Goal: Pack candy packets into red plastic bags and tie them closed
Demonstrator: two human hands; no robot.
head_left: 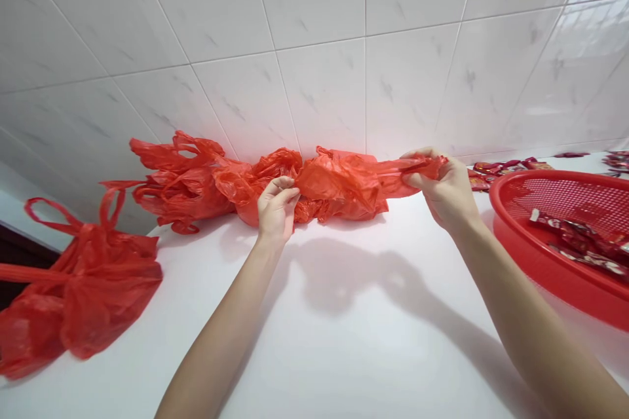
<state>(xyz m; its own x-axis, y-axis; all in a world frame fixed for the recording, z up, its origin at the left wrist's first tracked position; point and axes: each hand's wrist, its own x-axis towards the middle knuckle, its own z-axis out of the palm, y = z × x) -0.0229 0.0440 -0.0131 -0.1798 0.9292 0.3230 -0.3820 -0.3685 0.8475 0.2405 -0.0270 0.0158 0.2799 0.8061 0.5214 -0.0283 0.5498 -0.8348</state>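
Note:
A thin red plastic bag (339, 177) is stretched sideways above the white table, near the wall. My left hand (278, 206) pinches its left edge between thumb and fingers. At the other end my right hand (442, 186) is closed around the bag's gathered part. Behind the held bag and to its left, more crumpled red plastic bags (184, 190) lie in a row against the wall, partly hidden by it. Both hands are raised off the table and cast shadows on it.
Red plastic bags with loop handles (105, 281) stand at the table's left edge. On the right is a red mesh basket (521, 229) with small dark red packets (584, 236) inside. More packets (491, 173) lie behind it. A tiled wall (324, 6) bounds the white table (354, 353).

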